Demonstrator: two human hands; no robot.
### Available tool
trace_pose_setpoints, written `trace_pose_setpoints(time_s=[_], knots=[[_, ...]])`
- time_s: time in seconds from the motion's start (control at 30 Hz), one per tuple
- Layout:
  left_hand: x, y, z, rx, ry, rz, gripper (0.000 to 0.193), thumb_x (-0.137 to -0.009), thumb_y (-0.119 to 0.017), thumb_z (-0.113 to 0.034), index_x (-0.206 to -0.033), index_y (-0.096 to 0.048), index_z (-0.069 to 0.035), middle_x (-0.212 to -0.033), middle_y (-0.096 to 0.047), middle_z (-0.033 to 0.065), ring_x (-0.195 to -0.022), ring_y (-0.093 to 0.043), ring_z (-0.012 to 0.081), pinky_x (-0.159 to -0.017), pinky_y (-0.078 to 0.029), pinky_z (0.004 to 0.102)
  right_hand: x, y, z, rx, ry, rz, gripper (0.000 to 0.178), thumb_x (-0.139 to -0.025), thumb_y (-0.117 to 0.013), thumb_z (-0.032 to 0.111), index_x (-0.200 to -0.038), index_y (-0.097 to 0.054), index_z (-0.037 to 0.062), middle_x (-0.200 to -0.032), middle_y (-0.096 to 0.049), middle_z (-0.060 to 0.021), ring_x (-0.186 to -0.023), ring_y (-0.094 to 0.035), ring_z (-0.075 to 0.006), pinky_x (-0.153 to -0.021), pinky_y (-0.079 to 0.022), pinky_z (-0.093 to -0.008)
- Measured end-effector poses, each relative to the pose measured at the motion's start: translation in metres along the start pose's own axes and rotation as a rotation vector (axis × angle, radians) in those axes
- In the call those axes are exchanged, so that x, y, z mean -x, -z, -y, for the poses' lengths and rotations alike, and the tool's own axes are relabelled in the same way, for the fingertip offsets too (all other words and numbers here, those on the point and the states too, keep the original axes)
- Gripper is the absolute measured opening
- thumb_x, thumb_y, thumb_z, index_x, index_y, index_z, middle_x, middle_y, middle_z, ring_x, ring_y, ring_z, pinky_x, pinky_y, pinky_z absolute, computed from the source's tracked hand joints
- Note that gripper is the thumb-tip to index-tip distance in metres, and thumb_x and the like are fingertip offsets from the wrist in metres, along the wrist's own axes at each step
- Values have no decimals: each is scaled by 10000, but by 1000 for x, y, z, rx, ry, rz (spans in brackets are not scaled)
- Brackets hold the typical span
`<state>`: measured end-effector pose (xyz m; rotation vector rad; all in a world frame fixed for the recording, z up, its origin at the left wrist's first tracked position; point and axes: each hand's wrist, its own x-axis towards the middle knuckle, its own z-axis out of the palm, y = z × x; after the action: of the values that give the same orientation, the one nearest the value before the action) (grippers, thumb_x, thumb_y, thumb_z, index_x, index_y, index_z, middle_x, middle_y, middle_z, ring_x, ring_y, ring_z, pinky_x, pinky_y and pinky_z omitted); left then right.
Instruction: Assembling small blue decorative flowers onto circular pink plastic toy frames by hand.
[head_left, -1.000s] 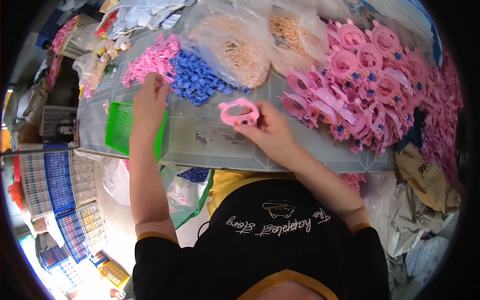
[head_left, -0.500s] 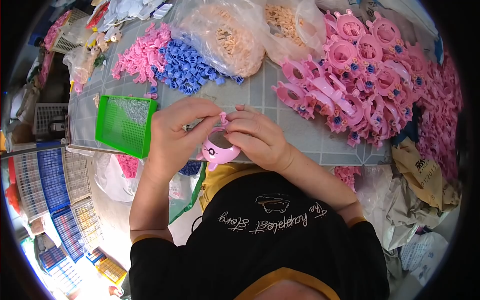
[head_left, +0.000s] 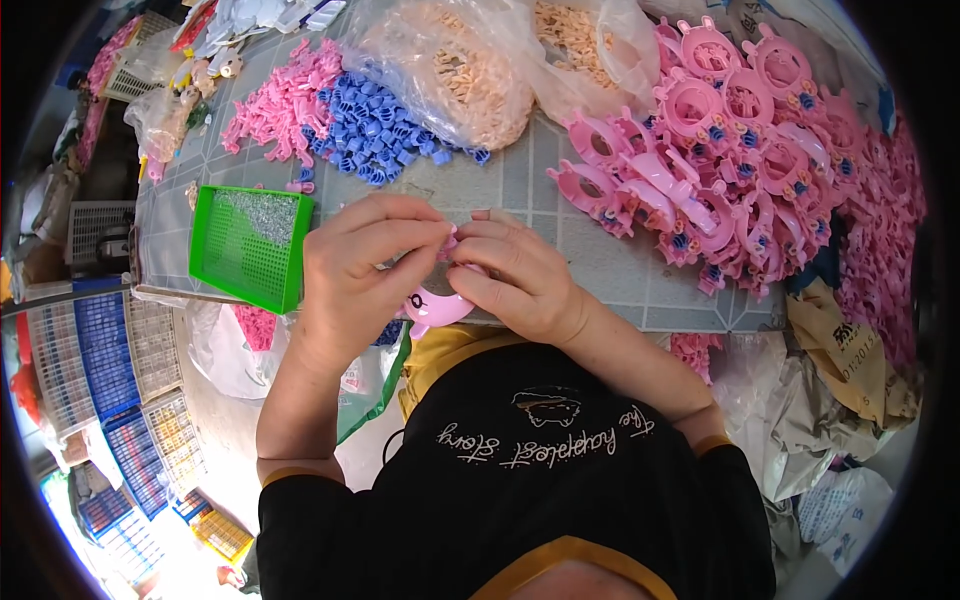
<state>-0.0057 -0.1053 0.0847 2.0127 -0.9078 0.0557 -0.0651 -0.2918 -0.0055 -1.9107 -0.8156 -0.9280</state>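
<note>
My left hand (head_left: 365, 265) and my right hand (head_left: 515, 275) meet at the near edge of the grey table (head_left: 520, 180). Together they hold a pink plastic toy ring (head_left: 437, 305) with a face printed on it. Only the lower part of it shows below my fingers. My fingertips pinch a small pink part (head_left: 450, 243) at its top. My thumbs and fingers hide the rest of the toy.
A green mesh tray (head_left: 250, 245) sits left of my hands. Behind it lie piles of small pink parts (head_left: 285, 95) and blue parts (head_left: 375, 125), and clear bags of beige parts (head_left: 455, 75). A heap of finished pink rings (head_left: 720, 140) fills the right side. Bags and crates lie below the table.
My left hand came back from the pile of small parts and both hands drew the pink ring toward the table's near edge. They now sit closed around it, little changed from half a second ago.
</note>
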Motion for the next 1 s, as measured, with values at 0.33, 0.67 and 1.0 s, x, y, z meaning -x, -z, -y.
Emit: trace_pose_setpoints(time_s=[0.33, 0.67, 1.0], knots=[[-6, 19, -3, -24, 49, 207, 161, -794, -752, 55, -943, -778, 0, -910, -736, 117, -837, -718, 207, -714, -564, 288, 4, -4, 7, 13, 15, 66, 274, -855, -714, 44, -1118, -649, 7, -1149, -646, -164, -1021, -651, -374, -941, -537, -541], [-3, 29, 22, -5, 158, 196, 246, -955, -668, -147, -1154, -731, -16, -1073, -754, 133, -982, -716, 293, -880, -543, 356, -6, -1, 2, -97, -351, 147, 312, -903, -686, 12, -1205, -609, 5, -1140, -636, -179, -1017, -630, -341, -913, -517, -392], [-28, 79, 142, -810, 619, -33, 256, -899, -713, -225, -1039, -747, -14, -1011, -751, 159, -937, -724, 327, -822, -549, 412, -2, 3, -7, -753, -1060, 39, 438, -971, -656, 24, -1375, -486, 10, -1213, -573, -50, -1121, -564, -129, -986, -462, -266]])
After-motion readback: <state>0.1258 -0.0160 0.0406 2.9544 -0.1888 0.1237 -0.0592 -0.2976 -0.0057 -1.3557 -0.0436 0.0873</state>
